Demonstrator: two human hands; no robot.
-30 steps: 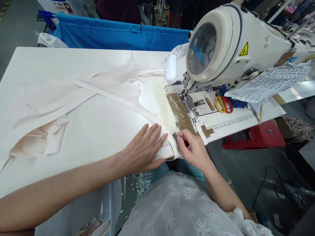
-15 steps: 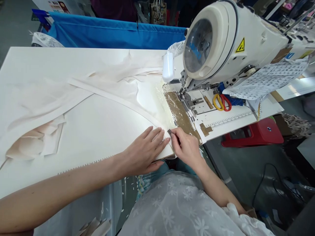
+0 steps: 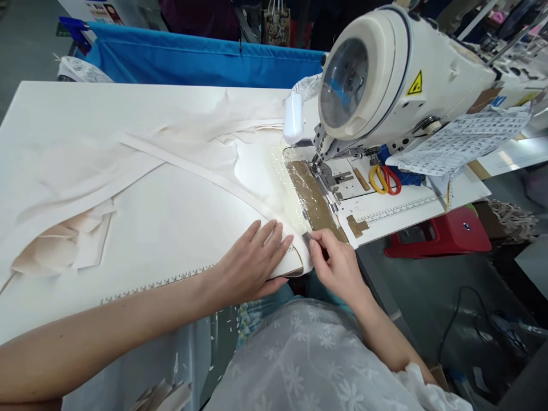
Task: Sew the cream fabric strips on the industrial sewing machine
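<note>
A long pale-cream cloth strip (image 3: 201, 173) is steadied at the white bench's (image 3: 85, 105) near edge by the flat, unclenched left hand (image 3: 253, 260), apparently against slipping. A small dark-grey flat piece (image 3: 307, 237) is pinched by the right hand (image 3: 337, 264) at the cloth. Space beyond is taken by a white sewing machine (image 3: 402, 85).

The left arm (image 3: 128, 319) reaches in from the lower left, bare and nearly straight, its wrist (image 3: 209, 288) low. The left hand (image 3: 257, 260) lies palm down and flattened, fingers (image 3: 266, 233) extended and slightly parted, thumb (image 3: 274, 285) held away from them. The right forearm (image 3: 387, 337) slants up and leftward, and the right hand (image 3: 338, 265) is partly curled, its grip a pinch between thumb and bent index finger (image 3: 322, 236).
</note>
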